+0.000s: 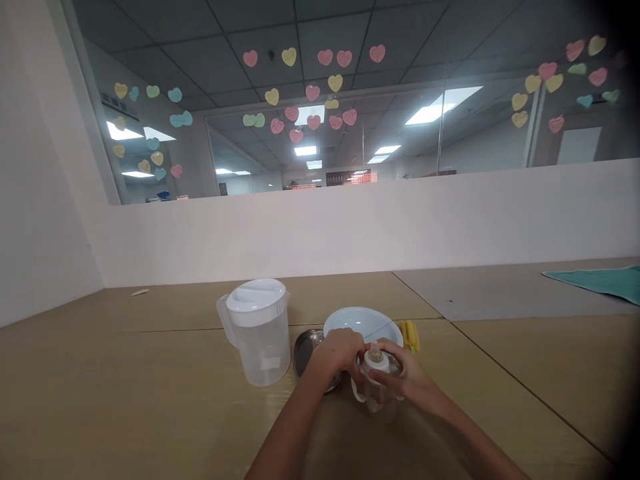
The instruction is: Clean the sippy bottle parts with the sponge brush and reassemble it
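A clear baby bottle (pixel 379 400) with a white collar and a pale nipple stands upright between my hands, close to the tabletop. A white side handle shows at its left. My right hand (pixel 409 375) is closed around the collar, thumb in front and fingers behind. On the other side, my left hand (pixel 341 350) has its fingers curled against the bottle's top beside the nipple; its fingertips are partly hidden. Behind the hands lies a white bowl (pixel 357 319). A round metal dish (pixel 303 347) is partly covered by my left forearm.
Left of the dish stands a translucent pitcher (pixel 263 333) with a white lid. A yellow object (pixel 411 335), perhaps a brush or sponge, lies right of the bowl. A teal cloth (pixel 605 280) is at the far right. A white wall (pixel 320 240) with windows borders the table (pixel 125 400).
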`<state>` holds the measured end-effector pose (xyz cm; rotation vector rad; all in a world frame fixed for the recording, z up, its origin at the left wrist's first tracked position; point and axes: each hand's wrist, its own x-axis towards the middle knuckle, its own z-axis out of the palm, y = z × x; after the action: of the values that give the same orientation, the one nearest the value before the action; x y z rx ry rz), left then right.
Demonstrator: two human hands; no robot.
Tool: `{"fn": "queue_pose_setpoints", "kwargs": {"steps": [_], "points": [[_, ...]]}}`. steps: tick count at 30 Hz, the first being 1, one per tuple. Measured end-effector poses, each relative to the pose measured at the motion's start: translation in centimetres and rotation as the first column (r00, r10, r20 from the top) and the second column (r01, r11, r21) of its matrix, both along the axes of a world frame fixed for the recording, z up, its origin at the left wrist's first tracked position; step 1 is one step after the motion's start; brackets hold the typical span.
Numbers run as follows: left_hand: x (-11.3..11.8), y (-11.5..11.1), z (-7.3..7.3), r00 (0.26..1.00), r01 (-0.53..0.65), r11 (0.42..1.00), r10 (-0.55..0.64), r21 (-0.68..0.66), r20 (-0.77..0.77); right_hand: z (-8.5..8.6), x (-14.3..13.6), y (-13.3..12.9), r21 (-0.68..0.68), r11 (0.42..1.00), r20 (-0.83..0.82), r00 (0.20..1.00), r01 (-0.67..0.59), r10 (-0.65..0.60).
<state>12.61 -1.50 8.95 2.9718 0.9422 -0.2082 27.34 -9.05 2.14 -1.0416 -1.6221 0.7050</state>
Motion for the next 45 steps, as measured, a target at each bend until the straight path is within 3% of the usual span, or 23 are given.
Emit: {"fn": "queue_pose_setpoints", "kwargs": {"steps": [5,11,14,20,26,30,34,38,41,43,45], "points": [[0.2,-0.2,0.0,0.999,-0.035,0.999,0.035,0.007,-0.008,-0.1,-0.5,-0.1,0.023,1.0,-0.012,1.0,-0.016,0.017],[0.3,-0.2,-0.1,1.0,-0.009,1.0,0.009,-0.021,-0.003,-2.0,-1.4,1.3,0.118,0.948,0.088,0.948,0.295,-0.306],[0.3,-0.1,-0.3,1.0,-0.003,1.0,0.003,0.01,0.003,-2.7,-1.6,1.8,0.181,0.916,0.159,0.909,0.358,-0.386],[0.4,-0.4,-0.2,0.999,-0.052,0.999,0.052,-0.001,-0.007,-2.5,-1.5,1.1,0.291,0.885,0.244,0.866,0.364,-0.436],[0.3,-0.7,0.2,0.999,-0.034,0.998,0.034,-0.043,-0.01,-2.4,-0.9,0.0,0.382,0.908,0.265,0.92,0.173,-0.287],[0.1,-0.3,-0.2,1.0,0.021,0.997,-0.02,-0.076,0.023,-3.3,-0.9,0.5,0.371,0.894,0.255,0.898,0.252,-0.359],[0.3,-0.4,-0.6,0.999,0.006,0.997,-0.003,-0.08,0.035,-4.0,-1.1,1.1,0.362,0.86,0.236,0.858,0.359,-0.457],[-0.3,-0.4,0.3,0.999,-0.042,0.959,0.038,-0.282,-0.019,-4.0,-1.1,1.1,0.339,0.855,0.239,0.843,0.392,-0.482],[-2.0,0.1,1.7,1.0,-0.001,0.912,0.011,-0.411,0.022,-4.0,-1.1,1.1,0.356,0.845,0.257,0.828,0.398,-0.498],[-3.2,0.7,2.5,0.991,-0.051,0.935,0.091,-0.35,0.099,-4.1,-1.1,1.2,0.379,0.835,0.263,0.818,0.4,-0.511],[-4.2,1.4,2.7,0.962,-0.205,0.955,0.237,-0.213,0.136,-4.2,-1.1,1.3,0.396,0.83,0.265,0.816,0.393,-0.513]]}}
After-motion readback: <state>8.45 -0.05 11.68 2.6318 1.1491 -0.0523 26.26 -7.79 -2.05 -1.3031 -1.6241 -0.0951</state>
